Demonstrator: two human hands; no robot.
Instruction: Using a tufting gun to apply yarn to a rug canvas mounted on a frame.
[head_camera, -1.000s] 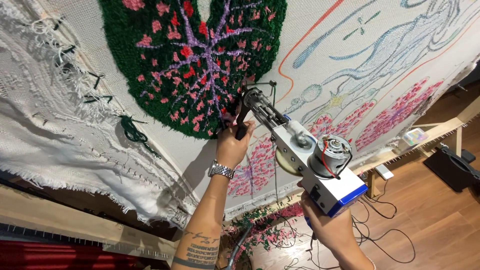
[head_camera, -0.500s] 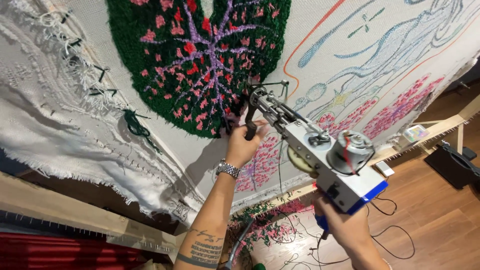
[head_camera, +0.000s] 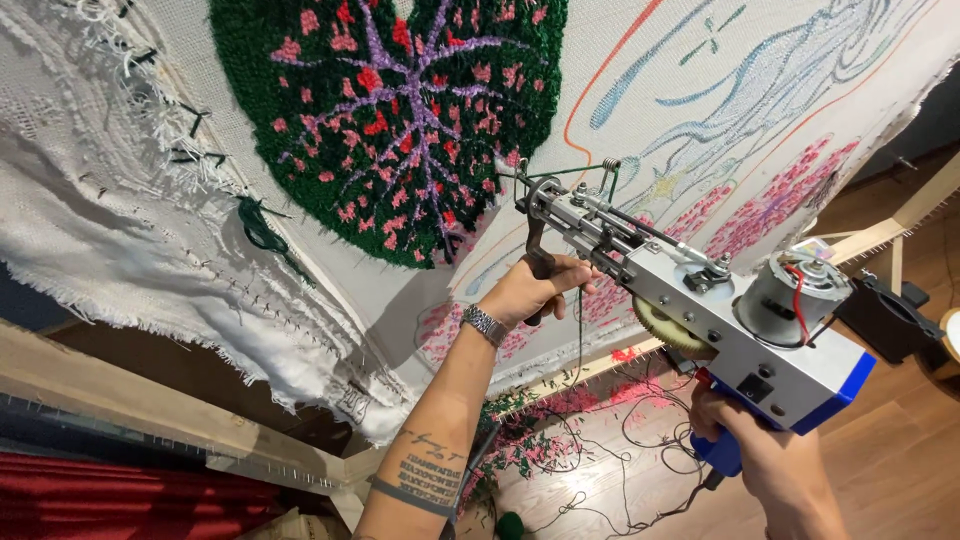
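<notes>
While the left hand (head_camera: 535, 290) closes around the black front handle of the tufting gun (head_camera: 690, 320), the right hand (head_camera: 760, 455) grips its blue rear handle from below, so the gun is held in the air between both hands. Its needle end points at the white backing cloth (head_camera: 620, 60), just beside the lower right edge of the round green tufted patch (head_camera: 390, 110) with pink and purple marks. Below the gun, loose yarn (head_camera: 600, 440) lies on the wooden floor (head_camera: 890, 440).

A wooden frame (head_camera: 130, 400) stands over a wood floor (head_camera: 890, 440) strewn with loose yarn (head_camera: 600, 440).
</notes>
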